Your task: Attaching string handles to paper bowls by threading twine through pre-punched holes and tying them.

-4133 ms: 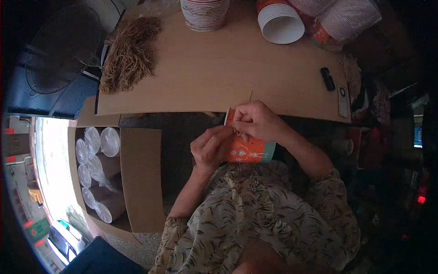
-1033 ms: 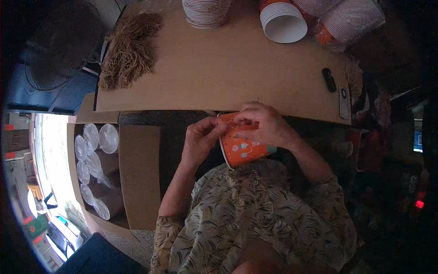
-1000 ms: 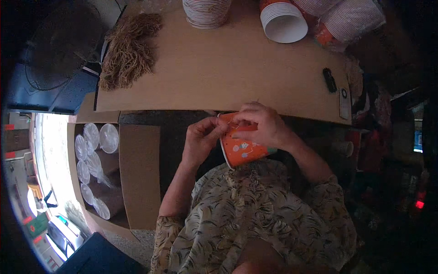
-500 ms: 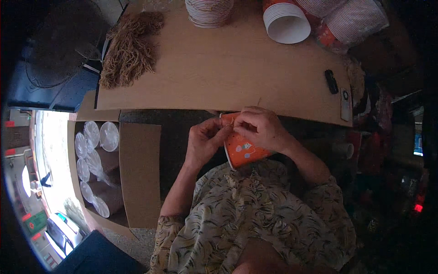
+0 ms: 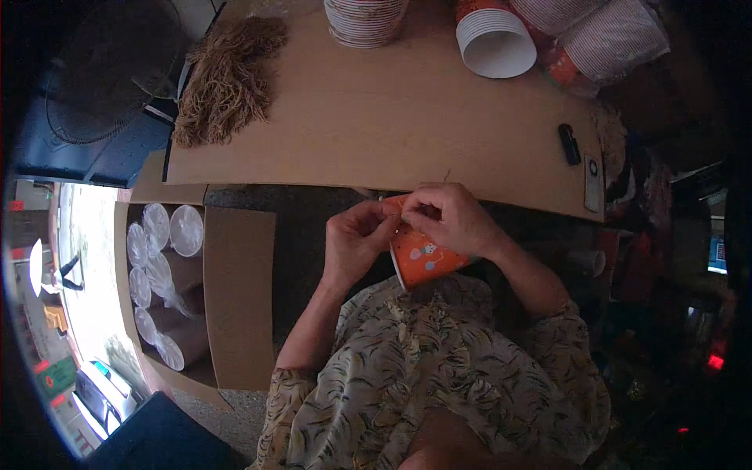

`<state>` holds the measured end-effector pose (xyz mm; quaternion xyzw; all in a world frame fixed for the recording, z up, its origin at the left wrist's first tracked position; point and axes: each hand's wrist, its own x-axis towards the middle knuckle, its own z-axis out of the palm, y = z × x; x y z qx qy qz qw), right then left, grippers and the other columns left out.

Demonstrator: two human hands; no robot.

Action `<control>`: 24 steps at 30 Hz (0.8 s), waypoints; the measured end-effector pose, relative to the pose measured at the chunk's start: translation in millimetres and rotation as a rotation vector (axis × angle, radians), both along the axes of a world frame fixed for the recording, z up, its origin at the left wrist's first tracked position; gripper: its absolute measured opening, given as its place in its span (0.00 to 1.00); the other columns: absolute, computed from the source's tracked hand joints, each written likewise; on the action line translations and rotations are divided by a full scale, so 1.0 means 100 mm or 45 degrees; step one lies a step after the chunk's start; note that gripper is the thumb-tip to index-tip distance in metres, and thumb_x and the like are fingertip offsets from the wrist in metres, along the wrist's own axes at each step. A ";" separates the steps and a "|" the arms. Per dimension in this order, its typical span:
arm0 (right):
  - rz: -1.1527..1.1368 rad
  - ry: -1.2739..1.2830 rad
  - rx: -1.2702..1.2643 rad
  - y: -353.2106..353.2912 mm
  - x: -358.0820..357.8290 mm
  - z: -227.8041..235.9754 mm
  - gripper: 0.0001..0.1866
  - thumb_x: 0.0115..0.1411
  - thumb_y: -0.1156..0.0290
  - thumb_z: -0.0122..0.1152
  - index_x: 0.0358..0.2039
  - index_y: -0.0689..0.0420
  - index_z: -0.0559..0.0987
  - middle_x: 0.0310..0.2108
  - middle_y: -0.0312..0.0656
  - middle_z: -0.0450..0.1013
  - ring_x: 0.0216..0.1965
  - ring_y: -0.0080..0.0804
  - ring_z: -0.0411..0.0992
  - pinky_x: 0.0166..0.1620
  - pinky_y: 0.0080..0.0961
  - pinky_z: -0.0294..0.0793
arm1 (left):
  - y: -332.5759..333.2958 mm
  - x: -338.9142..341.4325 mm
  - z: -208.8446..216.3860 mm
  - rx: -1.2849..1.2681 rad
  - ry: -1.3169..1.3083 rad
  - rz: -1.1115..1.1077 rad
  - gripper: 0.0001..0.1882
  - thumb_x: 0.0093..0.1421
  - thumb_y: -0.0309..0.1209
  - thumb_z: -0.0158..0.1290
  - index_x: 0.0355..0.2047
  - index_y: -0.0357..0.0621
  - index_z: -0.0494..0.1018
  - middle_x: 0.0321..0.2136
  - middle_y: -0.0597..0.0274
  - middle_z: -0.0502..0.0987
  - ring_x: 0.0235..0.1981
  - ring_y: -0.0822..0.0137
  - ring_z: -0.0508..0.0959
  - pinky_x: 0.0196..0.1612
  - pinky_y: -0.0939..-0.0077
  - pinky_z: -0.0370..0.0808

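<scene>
An orange paper cup [image 5: 427, 262] with a white rim and small printed figures lies tilted in front of my chest, just below the table edge. Both hands are closed in a pinch at its upper part. The fingertips of my left hand [image 5: 351, 241] meet those of my right hand [image 5: 454, 219] over the cup's wall. A thin brown string [image 5: 448, 175] sticks up above my right hand. Its lower part is hidden by the fingers, and the exact grip on it is hard to make out.
On the cardboard-covered table [image 5: 376, 125] lie a bundle of brown strings [image 5: 227, 86], stacked white cups [image 5: 366, 22], an orange cup stack [image 5: 499, 43], wrapped cup stacks [image 5: 615, 39] and a black object [image 5: 569, 144]. An open carton [image 5: 239, 298] at left holds several wrapped cup stacks [image 5: 186, 231].
The view has shifted slightly. My hands stay pinched together at the cup's upper part, with only small finger movements.
</scene>
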<state>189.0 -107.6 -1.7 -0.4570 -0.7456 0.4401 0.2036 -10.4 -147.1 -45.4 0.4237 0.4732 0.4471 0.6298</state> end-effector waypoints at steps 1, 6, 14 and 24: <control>0.002 -0.015 0.001 0.01 0.01 -0.01 0.05 0.61 0.75 0.65 0.33 0.64 0.79 0.29 0.40 0.76 0.30 0.22 0.73 0.35 0.25 0.73 | 0.00 0.01 0.03 -0.004 -0.044 0.001 0.05 0.65 0.24 0.58 0.39 0.35 0.79 0.29 0.66 0.83 0.29 0.81 0.78 0.30 0.85 0.75; -0.044 0.046 -0.089 0.03 0.01 -0.01 0.08 0.61 0.72 0.65 0.34 0.65 0.81 0.30 0.43 0.79 0.32 0.28 0.77 0.37 0.29 0.75 | 0.00 0.01 0.04 -0.061 0.000 0.005 0.06 0.65 0.26 0.59 0.39 0.35 0.80 0.28 0.67 0.82 0.28 0.83 0.77 0.29 0.85 0.75; -0.064 0.047 -0.161 0.05 0.02 -0.02 0.09 0.60 0.69 0.65 0.33 0.64 0.82 0.30 0.46 0.81 0.32 0.32 0.80 0.39 0.32 0.77 | -0.03 0.03 -0.06 0.060 0.172 0.001 0.05 0.62 0.25 0.62 0.37 0.36 0.81 0.26 0.73 0.80 0.26 0.86 0.73 0.28 0.87 0.71; -0.054 0.011 -0.164 0.02 0.05 0.02 0.09 0.63 0.70 0.64 0.33 0.65 0.82 0.27 0.41 0.79 0.30 0.23 0.76 0.36 0.26 0.75 | -0.04 0.06 -0.04 0.072 0.022 0.062 0.04 0.62 0.24 0.62 0.36 0.36 0.81 0.27 0.73 0.80 0.27 0.85 0.74 0.30 0.87 0.72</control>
